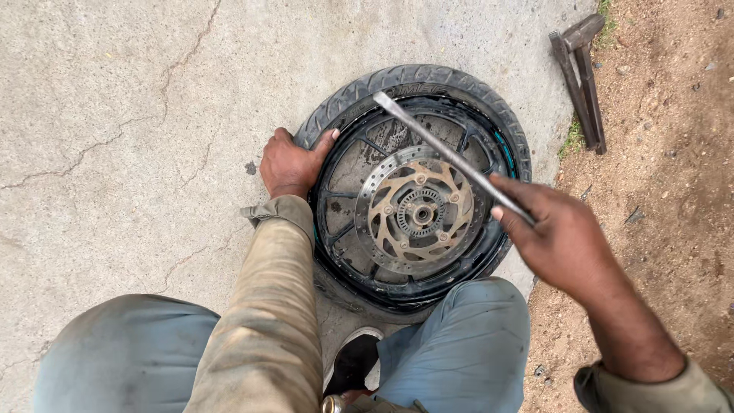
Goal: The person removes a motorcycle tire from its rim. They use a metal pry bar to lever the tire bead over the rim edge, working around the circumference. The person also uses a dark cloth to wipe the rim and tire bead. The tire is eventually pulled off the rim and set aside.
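"One wheel, was it?"

"One, yes. A motorcycle wheel (417,191) lay flat on the cracked concrete floor (115,115), with the black tyre (428,80) round its dark rim and a drilled brake disc (419,210) facing up at the centre. It sat just ahead of the person's knees, in grey trousers (466,352)."

"And the hands?"

"The left hand (290,162) was clamped over the tyre's left edge, thumb on top and fingers curled down the outside. The right hand (554,229) was closed round the near end of a long metal tyre lever (451,157), which slanted up and left across the disc, its flat tip over the far side of the rim."

"Was the tip touching the rim?"

"Couldn't tell."

"Anything else about?"

"A rusty metal tool (579,73) lay at the concrete's edge, well apart from the wheel, beside the bare dirt (673,153)."
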